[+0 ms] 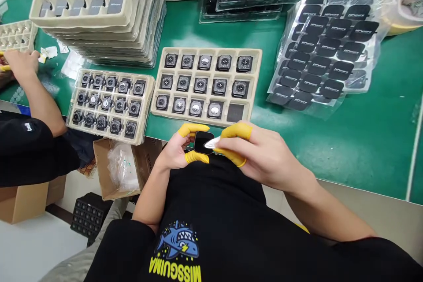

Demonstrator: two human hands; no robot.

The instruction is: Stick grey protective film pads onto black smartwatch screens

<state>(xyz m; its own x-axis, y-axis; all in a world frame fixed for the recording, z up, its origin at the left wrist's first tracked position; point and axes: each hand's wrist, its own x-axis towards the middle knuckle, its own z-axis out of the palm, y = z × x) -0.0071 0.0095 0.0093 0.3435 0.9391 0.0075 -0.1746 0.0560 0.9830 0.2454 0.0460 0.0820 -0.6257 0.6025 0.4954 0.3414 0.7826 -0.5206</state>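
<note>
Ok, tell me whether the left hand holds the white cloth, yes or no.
No, the right hand pinches the white cloth, while the left hand holds the black watch.

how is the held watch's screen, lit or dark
Dark: the visible part of the watch screen is black. The white cloth in the right hand covers some; whether it's powered, cannot tell.
</note>
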